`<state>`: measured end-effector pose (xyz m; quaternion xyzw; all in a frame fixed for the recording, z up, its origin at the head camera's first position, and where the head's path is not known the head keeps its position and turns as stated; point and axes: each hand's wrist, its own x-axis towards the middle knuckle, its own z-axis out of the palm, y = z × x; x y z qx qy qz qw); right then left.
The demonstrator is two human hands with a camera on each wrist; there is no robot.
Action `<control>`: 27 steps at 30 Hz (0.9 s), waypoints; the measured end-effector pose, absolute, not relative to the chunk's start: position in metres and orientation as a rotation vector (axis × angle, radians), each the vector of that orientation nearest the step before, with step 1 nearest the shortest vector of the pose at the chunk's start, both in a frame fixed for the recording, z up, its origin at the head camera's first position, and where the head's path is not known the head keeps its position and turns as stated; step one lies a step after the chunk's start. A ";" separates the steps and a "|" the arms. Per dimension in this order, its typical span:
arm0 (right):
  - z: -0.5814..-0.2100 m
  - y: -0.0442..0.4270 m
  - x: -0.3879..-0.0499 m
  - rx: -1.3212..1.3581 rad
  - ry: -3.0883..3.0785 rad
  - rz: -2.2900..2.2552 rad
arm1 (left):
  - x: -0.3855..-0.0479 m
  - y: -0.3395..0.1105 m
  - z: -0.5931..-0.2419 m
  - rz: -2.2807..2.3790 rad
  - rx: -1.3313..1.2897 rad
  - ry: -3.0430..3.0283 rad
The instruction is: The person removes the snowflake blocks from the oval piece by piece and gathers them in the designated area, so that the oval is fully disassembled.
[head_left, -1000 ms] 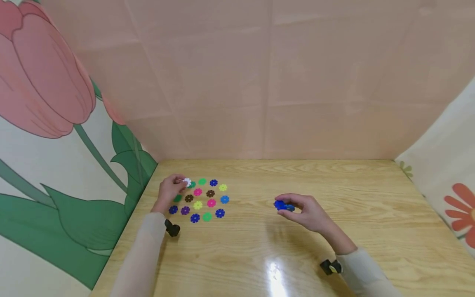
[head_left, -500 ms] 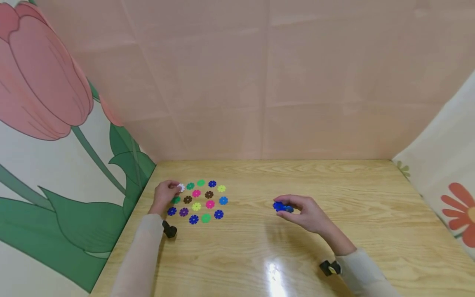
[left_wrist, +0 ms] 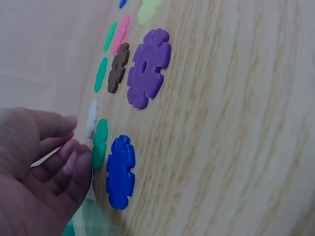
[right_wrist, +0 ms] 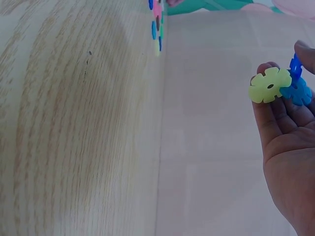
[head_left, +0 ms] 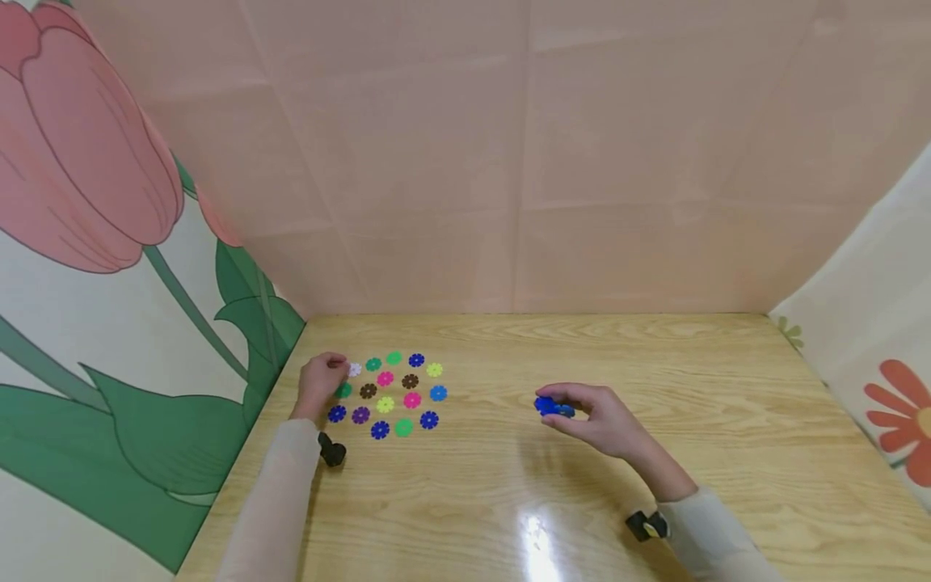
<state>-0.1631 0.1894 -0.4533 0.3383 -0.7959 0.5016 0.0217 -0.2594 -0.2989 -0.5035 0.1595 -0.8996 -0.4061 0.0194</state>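
Note:
My left hand point(head_left: 322, 381) is at the left end of the flower-shaped discs, fingers loosely bent. Just past its fingertips a white flower disc point(head_left: 354, 369) lies flat on the table. In the left wrist view nothing shows between thumb and fingers; a green disc point(left_wrist: 100, 144) and a dark blue disc point(left_wrist: 120, 172) lie close by. Above the table, my right hand point(head_left: 607, 419) pinches a cluster of interlocked flower discs point(head_left: 554, 406). Seen from the right wrist, that cluster has a pale yellow disc point(right_wrist: 269, 85), a mid-blue disc point(right_wrist: 297, 92) and a dark blue one.
Several loose flower discs in green, pink, brown, yellow, blue and purple lie in rough rows, among them a purple disc point(head_left: 360, 415) and a pink disc point(head_left: 412, 400). The wooden table point(head_left: 465, 493) meets a pink backdrop point(head_left: 451, 202) behind; printed cloths hang at both sides.
My left hand carried the white disc left, set it beside the green one and has now let go, drawing back slightly. The right hand holds its cluster almost still.

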 end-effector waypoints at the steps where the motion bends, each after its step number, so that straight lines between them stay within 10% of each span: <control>1: -0.453 0.189 -0.163 1.053 -2.465 1.555 | -0.259 -0.298 -0.503 -1.228 0.495 -2.789; 27: -0.455 0.181 -0.165 1.104 -2.413 1.526 | -0.194 -0.142 -0.444 -1.255 -0.440 -2.738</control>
